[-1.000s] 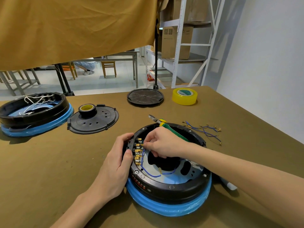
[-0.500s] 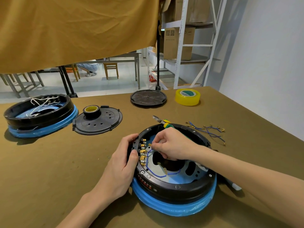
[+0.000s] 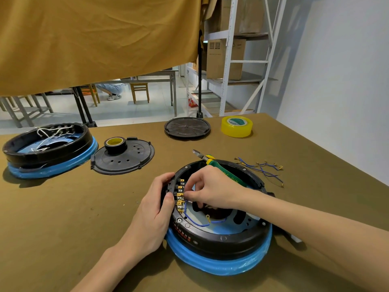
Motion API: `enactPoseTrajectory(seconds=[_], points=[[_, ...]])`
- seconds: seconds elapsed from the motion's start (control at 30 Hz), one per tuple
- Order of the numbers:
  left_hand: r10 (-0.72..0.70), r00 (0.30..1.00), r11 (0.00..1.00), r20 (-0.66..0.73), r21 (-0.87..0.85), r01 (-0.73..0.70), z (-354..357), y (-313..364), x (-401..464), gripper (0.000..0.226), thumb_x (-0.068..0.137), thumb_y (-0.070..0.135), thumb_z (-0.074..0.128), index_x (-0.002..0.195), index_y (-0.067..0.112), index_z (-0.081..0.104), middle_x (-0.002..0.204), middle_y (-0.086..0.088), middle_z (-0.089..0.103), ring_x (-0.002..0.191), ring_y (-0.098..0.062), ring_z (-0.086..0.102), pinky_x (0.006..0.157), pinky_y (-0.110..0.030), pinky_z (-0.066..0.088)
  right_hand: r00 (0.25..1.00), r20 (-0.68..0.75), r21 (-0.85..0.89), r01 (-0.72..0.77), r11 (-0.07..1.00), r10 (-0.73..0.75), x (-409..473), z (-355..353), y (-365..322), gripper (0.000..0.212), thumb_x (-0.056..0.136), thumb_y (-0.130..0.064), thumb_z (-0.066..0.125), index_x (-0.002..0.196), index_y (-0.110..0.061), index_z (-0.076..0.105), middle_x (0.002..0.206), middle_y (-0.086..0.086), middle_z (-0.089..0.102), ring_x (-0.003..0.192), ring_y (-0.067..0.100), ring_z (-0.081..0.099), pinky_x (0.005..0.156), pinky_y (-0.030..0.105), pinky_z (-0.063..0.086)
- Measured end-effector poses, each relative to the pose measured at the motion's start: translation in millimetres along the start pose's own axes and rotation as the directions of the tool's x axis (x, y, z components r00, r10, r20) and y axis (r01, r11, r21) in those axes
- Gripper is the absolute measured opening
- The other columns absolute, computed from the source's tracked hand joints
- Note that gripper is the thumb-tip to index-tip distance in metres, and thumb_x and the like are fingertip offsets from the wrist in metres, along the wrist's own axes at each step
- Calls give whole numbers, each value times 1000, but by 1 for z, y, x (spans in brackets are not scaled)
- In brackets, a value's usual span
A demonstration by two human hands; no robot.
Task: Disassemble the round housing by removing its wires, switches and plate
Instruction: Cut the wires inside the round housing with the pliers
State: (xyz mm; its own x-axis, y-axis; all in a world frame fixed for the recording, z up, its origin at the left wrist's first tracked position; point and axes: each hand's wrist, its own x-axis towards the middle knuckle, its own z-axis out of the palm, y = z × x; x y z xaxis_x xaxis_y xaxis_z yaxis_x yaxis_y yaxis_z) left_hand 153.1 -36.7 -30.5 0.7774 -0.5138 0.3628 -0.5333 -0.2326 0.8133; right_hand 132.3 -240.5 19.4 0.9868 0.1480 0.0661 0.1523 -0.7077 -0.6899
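Note:
A round black housing (image 3: 221, 241) on a blue-wrapped base lies in front of me on the olive table. My left hand (image 3: 156, 209) grips its left rim beside a row of brass switch terminals (image 3: 180, 196). My right hand (image 3: 212, 189) reaches inside and pinches at a terminal where a blue wire (image 3: 196, 222) joins; the wire loops over the inner plate (image 3: 227, 229) and ends in a loose ring lug. Green-handled cutters (image 3: 207, 160) rest on the far rim, partly behind my right hand.
Loose blue wires (image 3: 261, 167) lie right of the housing. A second housing (image 3: 47, 148) with white wires sits far left, a black cover plate (image 3: 124, 158) with a black tape roll (image 3: 115, 145) beside it. Another black disc (image 3: 187, 127) and yellow tape (image 3: 236, 125) lie at the back.
My right hand's fingertips have shifted slightly down the terminal row. My left hand keeps its hold on the rim. My view has shifted a little, nothing else on the table moved.

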Motion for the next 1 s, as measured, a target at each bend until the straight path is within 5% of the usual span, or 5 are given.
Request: enactPoseTrajectory(seconds=[0.17,0.27,1.0], points=[[-3,1000,1000,-8,9,3,0,-2,0,52,98,63,29,144,40,37,132,22,60,125,-4,58,102,-38,51,1000,-4,-49,0,999,0,0,4,-4,13,93,-21,68,93,-13,79,53,-7,68,49,6,62,55,21,54],[1,1000,999,-12,54,-1,0,-4,-1,50,98,62,26,144,44,35,132,22,60,123,-4,59,102,-42,51,998,-56,-65,10,998,-14,0,7,-6,13,91,-18,70,89,-10,79,44,-18,58,43,-1,53,46,9,38],[-6,999,997,-31,74,9,1,3,-2,48,100,54,25,144,41,37,132,19,61,124,-5,59,102,-42,50,997,-77,-33,-2,999,-1,-2,5,-7,15,92,-18,72,88,-6,80,41,-19,52,42,-2,47,45,9,33]])
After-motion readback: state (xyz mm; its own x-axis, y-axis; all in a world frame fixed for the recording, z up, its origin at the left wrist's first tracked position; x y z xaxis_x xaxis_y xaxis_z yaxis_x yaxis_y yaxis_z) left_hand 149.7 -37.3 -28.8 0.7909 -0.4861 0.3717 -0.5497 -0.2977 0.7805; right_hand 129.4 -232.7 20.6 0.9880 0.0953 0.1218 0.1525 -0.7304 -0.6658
